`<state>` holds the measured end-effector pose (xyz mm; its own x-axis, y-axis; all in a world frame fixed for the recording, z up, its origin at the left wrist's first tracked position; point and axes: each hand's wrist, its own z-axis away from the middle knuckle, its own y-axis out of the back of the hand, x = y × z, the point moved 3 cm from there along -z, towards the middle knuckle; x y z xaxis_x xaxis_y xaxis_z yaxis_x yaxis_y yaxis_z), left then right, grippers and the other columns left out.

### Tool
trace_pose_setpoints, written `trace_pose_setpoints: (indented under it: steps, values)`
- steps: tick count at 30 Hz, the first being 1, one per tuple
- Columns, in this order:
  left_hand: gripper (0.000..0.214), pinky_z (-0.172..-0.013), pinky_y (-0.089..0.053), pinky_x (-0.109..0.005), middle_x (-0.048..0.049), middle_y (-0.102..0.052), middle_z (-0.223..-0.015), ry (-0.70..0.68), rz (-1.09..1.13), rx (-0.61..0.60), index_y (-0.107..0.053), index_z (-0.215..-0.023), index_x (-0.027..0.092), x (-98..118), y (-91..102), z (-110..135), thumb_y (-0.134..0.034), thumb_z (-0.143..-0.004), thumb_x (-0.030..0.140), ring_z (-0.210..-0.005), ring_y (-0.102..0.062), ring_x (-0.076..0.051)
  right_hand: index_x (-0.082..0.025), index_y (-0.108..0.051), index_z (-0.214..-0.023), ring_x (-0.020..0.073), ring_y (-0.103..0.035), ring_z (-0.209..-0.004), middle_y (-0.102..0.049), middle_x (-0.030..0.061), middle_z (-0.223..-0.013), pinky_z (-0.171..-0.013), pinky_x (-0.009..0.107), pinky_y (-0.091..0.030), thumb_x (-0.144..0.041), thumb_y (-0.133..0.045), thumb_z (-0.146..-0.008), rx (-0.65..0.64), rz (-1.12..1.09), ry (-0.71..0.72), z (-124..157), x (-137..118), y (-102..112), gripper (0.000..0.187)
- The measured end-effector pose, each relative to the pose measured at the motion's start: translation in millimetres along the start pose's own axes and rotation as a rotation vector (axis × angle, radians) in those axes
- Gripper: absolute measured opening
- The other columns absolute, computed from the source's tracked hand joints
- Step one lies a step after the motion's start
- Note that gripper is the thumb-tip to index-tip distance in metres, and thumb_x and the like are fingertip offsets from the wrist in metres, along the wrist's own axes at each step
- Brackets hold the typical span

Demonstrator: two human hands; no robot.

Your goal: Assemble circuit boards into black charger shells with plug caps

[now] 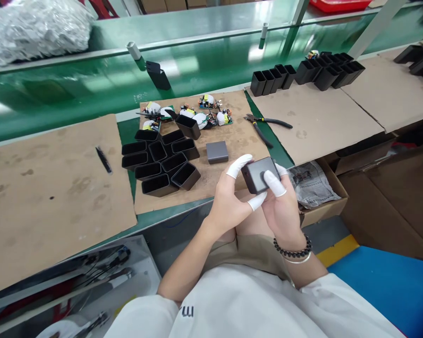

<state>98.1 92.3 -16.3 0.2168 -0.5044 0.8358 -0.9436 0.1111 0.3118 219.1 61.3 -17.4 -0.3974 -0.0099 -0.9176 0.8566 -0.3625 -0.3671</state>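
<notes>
Cardboard (61, 183) covers the left of the bench, with a black pen (103, 159) lying near its right edge. Next comes a tight cluster of black, open-topped cases (158, 157) on a second cardboard sheet (239, 105); behind them another black case (158, 76) stands upright on the green belt (102, 91). Small circuit boards (187, 111) lie scattered just beyond the cluster, and to its right a closed grey box (217, 152) sits apart.

The person's left hand (229, 204) bends around the near-left side of a dark box (256, 170), held just off the bench's front edge. The right hand (282, 206) (a beaded bracelet (293, 253) at its wrist) grips the other side, thumb pressed on the upper face. Both grips are narrow, fitted to the box, with white covers on several fingertips.

Behind the hands lie pliers (266, 120), handles spread. Farther right stand more black cases (273, 80), upright in rows.
</notes>
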Motion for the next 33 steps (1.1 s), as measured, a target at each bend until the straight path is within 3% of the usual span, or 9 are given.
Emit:
trace_pose_setpoints:
  steps: [4, 7, 10, 15, 19, 24, 27, 31, 33]
  values:
    - [0.065, -0.108, -0.057, -0.045, -0.0138, -0.067, -0.14, -0.052, -0.176, -0.055, -0.052, -0.143, 0.021, -3, -2.0, 1, -0.07, -0.08, 0.014, -0.128, -0.067, -0.03, -0.032, -0.057, -0.135, 0.024, -0.075, -0.105, -0.077, 0.005, -0.115, -0.096, 0.039, -0.062, -0.036, -0.084, -0.079, -0.05, 0.451, 0.344, 3, -5, 0, 0.063]
    - [0.063, -0.102, -0.06, -0.045, -0.0124, -0.072, -0.129, -0.064, -0.21, -0.093, -0.054, -0.138, 0.02, -9, -2.9, 4, -0.064, -0.077, 0.008, -0.12, -0.07, -0.03, -0.03, -0.071, -0.125, 0.0232, -0.075, -0.086, -0.08, 0.0038, -0.099, -0.08, 0.036, -0.061, -0.038, -0.08, -0.083, -0.16, 0.833, 0.434, -5, -17, 4, 0.043]
    - [0.064, -0.104, -0.059, -0.046, -0.0125, -0.071, -0.131, -0.001, -0.146, -0.148, -0.056, -0.136, 0.02, -16, -1.8, 8, -0.068, -0.073, 0.009, -0.121, -0.069, -0.03, -0.027, -0.079, -0.101, 0.0158, -0.063, -0.059, -0.074, -0.0009, -0.071, -0.059, 0.029, -0.05, -0.038, -0.075, -0.088, -0.199, 1.006, 0.508, -13, -35, 11, 0.018]
    - [0.06, -0.097, -0.061, -0.041, -0.0095, -0.071, -0.125, 0.174, 0.138, -0.19, -0.057, -0.129, 0.022, -30, 3.5, 13, -0.082, -0.075, 0.027, -0.112, -0.072, -0.026, -0.022, -0.074, -0.084, 0.0128, -0.064, -0.061, -0.075, -0.0018, -0.074, -0.059, 0.024, -0.051, -0.023, -0.07, -0.09, -0.326, 0.878, 0.488, -14, -48, 11, 0.007]
    - [0.067, -0.097, -0.061, -0.037, -0.0084, -0.071, -0.121, 0.111, 0.317, -0.15, -0.058, -0.126, 0.022, -30, 7.3, 12, -0.09, -0.072, 0.045, -0.111, -0.072, -0.024, -0.023, -0.073, -0.09, 0.0135, -0.067, -0.067, -0.075, -0.0009, -0.08, -0.064, 0.025, -0.055, -0.022, -0.068, -0.092, -0.353, 0.731, 0.443, -8, -42, 7, 0.005]
    - [0.065, -0.093, -0.06, -0.032, -0.009, -0.071, -0.12, 0.04, 0.392, -0.136, -0.057, -0.128, 0.02, -24, 6.6, 12, -0.087, -0.077, 0.048, -0.108, -0.073, -0.022, -0.025, -0.069, -0.129, 0.0184, -0.068, -0.077, -0.074, 0.0058, -0.104, -0.064, 0.03, -0.057, -0.037, -0.084, -0.081, -0.351, 0.812, 0.572, 2, -39, 1, 0.052]
    - [0.071, -0.096, -0.059, -0.034, -0.0104, -0.069, -0.125, 0.075, 0.413, -0.159, -0.055, -0.129, 0.018, -25, 6.3, 14, -0.089, -0.074, 0.046, -0.114, -0.071, -0.024, -0.027, -0.075, -0.116, 0.0174, -0.068, -0.078, -0.075, 0.005, -0.105, -0.067, 0.03, -0.057, -0.024, -0.077, -0.085, -0.396, 0.856, 0.659, 3, -44, -1, 0.031]
    - [0.067, -0.1, -0.056, -0.036, -0.0097, -0.068, -0.129, 0.132, 0.387, -0.226, -0.054, -0.128, 0.019, -24, 9.0, 14, -0.088, -0.072, 0.034, -0.118, -0.069, -0.025, -0.026, -0.074, -0.111, 0.0174, -0.069, -0.081, -0.076, 0.0033, -0.102, -0.072, 0.031, -0.056, -0.015, -0.066, -0.088, -0.499, 0.787, 0.511, -3, -46, -1, 0.027]
    - [0.061, -0.098, -0.056, -0.036, -0.0086, -0.068, -0.127, 0.142, 0.259, -0.276, -0.054, -0.129, 0.019, -20, 11.0, 12, -0.079, -0.074, 0.024, -0.114, -0.069, -0.024, -0.022, -0.071, -0.103, 0.0174, -0.067, -0.078, -0.073, 0.0035, -0.094, -0.069, 0.03, -0.053, -0.014, -0.065, -0.084, -0.472, 0.878, 0.513, -5, -45, 0, 0.022]
